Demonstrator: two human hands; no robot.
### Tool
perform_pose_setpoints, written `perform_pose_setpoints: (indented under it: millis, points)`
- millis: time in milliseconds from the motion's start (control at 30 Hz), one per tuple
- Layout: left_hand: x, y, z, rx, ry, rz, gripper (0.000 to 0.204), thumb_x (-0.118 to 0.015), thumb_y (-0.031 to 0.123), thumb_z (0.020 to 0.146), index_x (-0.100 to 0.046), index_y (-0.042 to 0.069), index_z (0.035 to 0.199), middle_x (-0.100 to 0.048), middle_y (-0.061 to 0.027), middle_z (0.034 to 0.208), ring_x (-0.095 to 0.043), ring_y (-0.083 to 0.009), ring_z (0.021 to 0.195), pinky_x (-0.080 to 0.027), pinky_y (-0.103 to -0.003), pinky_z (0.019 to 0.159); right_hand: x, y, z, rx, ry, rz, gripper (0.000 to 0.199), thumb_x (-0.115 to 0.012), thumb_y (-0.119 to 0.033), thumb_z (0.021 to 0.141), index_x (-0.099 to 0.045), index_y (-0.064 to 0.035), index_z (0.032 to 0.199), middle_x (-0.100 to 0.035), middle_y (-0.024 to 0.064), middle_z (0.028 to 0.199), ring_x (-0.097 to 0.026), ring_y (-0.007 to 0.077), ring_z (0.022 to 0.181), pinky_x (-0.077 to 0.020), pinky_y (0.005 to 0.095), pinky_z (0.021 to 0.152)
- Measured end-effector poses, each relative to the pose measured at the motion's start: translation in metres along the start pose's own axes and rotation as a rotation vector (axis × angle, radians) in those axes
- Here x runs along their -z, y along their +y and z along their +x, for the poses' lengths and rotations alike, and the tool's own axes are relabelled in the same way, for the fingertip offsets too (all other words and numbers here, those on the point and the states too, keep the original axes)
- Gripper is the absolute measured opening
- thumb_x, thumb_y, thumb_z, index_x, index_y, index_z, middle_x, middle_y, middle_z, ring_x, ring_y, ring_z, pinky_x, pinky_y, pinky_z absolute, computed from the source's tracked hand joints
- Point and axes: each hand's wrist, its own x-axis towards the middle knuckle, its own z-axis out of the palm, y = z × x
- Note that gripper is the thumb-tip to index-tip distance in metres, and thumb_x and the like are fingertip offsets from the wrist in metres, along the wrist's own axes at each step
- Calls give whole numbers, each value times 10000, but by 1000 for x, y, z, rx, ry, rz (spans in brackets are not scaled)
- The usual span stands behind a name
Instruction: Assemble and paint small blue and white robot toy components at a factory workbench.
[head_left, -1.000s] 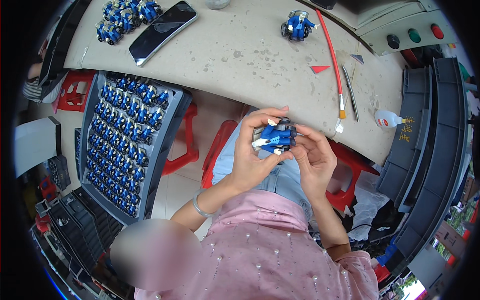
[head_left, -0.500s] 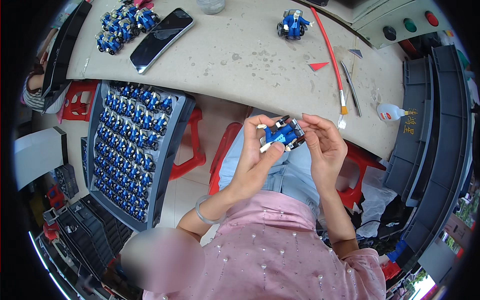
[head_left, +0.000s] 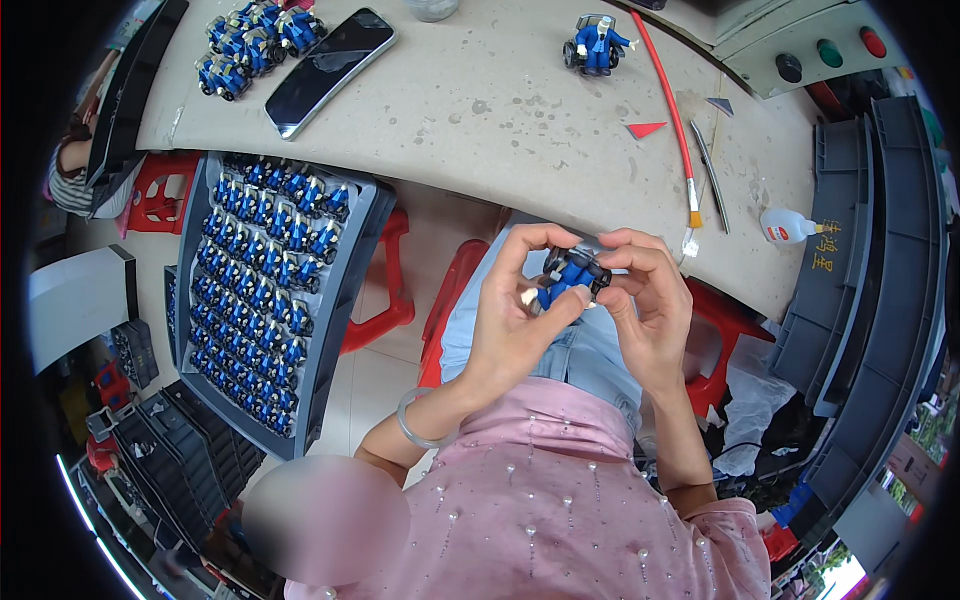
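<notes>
Over my lap, a small blue-suited figurine in a black wheelchair is held between both hands. My left hand is closed on it, with the thumb across its blue body and a finger at the far side. My right hand pinches the wheelchair side with thumb and fingertips. Fingers cover part of the figurine, which lies tilted. A similar seated figurine stands upright on the table beyond. At my left, a grey tray carries rows of many such figurines.
On the table lie a phone, a heap of figurines, a red-handled brush, a metal tool, a red triangular piece and a white squeeze bottle. Grey crates stand at the right; red stools are below.
The figurine has turned between my hands, its wheelchair now facing up more. My right fingers have moved left and closed onto it. The whole view has shifted slightly.
</notes>
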Motion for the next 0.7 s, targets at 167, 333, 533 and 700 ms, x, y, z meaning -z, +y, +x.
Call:
perform_pose_setpoints:
  millis: [167, 333, 533, 700]
  points:
    - [1, -5, -1, -52, 46, 79, 438, -584, -70, 796, -411, 30, 1185, -464, -93, 1148, -556, -69, 912, -490, -170, 667, 2, -1, -1, 44, -63, -59, 319, -738, -113, 793, -590, 24, 1040, -548, 149, 1153, -606, 209, 972, -562, 307, 755]
    - [0, -11, -3, -98, 77, 93, 415, -576, -10, 831, -380, 62, 1189, -479, -85, 1098, -531, -93, 902, -454, -206, 648, 4, -5, 0, 117, -149, -304, 547, -841, -175, 666, -557, -40, 1114, -559, 109, 1141, -593, 185, 946, -518, 298, 704]
    - [4, -10, -4, -24, 48, 104, 325, -567, 21, 842, -407, 56, 1123, -526, -84, 1041, -514, -80, 885, -453, -197, 618, 1, -7, -4, -58, -133, -167, 569, -852, -112, 634, -551, -43, 1111, -569, 84, 1072, -583, 150, 835, -503, 287, 664]
    - [6, -5, -3, 31, 41, 158, 267, -574, 28, 841, -441, 37, 1072, -530, -71, 986, -516, -71, 883, -456, -192, 585, 6, -8, -3, -190, -200, -58, 520, -822, -71, 677, -539, -17, 1110, -584, 87, 1048, -608, 138, 763, -521, 273, 652]
